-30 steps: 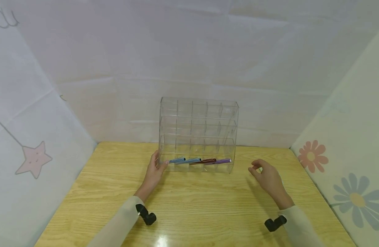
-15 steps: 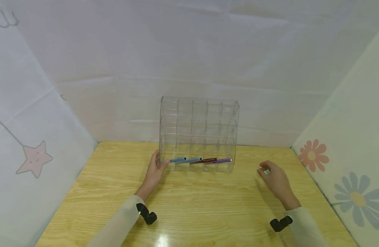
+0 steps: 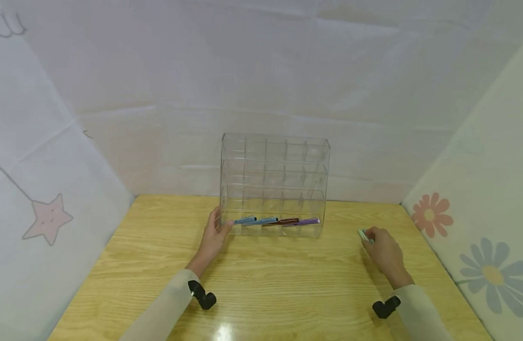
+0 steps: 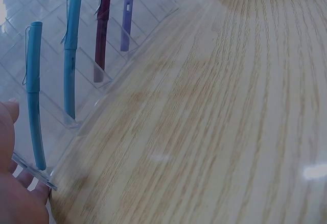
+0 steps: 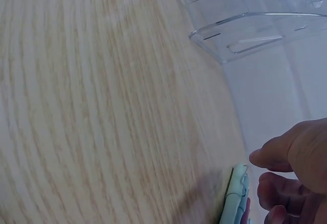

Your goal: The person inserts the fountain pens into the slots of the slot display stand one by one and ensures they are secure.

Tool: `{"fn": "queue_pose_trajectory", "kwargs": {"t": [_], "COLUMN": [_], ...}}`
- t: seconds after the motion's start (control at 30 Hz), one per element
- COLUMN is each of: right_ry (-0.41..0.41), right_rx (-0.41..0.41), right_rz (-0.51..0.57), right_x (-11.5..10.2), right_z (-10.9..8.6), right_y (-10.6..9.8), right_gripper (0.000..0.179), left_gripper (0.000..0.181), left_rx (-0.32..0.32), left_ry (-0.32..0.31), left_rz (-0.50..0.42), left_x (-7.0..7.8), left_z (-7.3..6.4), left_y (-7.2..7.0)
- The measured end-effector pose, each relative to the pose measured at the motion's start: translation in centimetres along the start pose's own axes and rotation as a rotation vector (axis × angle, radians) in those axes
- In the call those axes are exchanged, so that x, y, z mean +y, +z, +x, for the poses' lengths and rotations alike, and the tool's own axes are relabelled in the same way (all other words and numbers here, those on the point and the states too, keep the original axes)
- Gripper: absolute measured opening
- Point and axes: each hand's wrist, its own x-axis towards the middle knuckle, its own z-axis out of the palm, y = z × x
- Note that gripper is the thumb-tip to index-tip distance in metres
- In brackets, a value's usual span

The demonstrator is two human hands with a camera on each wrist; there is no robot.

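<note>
Your left grip (image 3: 212, 237) clasps the clear rack (image 3: 274, 177), its bottom tier (image 3: 271, 231) holding two blue pens (image 4: 71, 40), a maroon pen (image 4: 102, 25) and a purple pen (image 4: 127, 17); your right grip (image 3: 385, 251), its hold unclear, is at a mint-green pen (image 5: 235, 196) outside.

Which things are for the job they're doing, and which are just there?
Probably for the job:
- clear rack, held by the left hand
- blue pens, dark red pen and purple pen in it
- green pen near the right hand

Just there:
- pink star
- red flower
- blue flower
</note>
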Motion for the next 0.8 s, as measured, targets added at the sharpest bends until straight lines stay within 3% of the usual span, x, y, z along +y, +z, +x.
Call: {"fn": "queue_pose_trajectory", "kwargs": {"t": [0.23, 0.8], "right_ry": [0.035, 0.037], "right_rx": [-0.036, -0.024], "right_rz": [-0.044, -0.005], "right_x": [0.8, 1.2], "right_z": [0.7, 0.9], "right_y": [0.6, 1.5], "right_gripper": [0.041, 0.043], "left_gripper": [0.076, 0.075], "left_rx": [0.002, 0.018], "left_ry": [-0.003, -0.005], "left_rz": [0.007, 0.018], "left_x": [0.0, -0.3], "left_z": [0.0, 0.2], "left_y": [0.0, 0.1]}}
